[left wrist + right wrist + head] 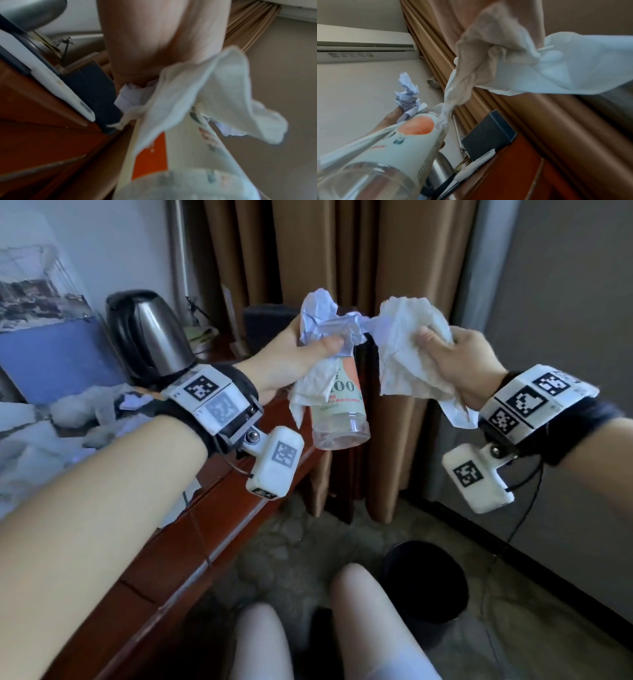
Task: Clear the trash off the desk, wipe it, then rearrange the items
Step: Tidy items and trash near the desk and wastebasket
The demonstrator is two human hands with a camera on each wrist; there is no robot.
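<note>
Trash held in both hands beside the table, above the floor

At the far left a steel kettle [150,333] is seen standing on the red-brown table [191,542]. The left hand [291,354] is closed as a grip around crumpled paper [320,316], a tissue and the neck of a clear plastic bottle [340,409], which hangs bottom-down below the thumb. A twisted strand links this bundle to a white tissue [407,350], which is clamped in the curled fingers of the right hand [459,361]. A black bin [424,580] is seen on the floor, below and well apart from the right hand
</note>
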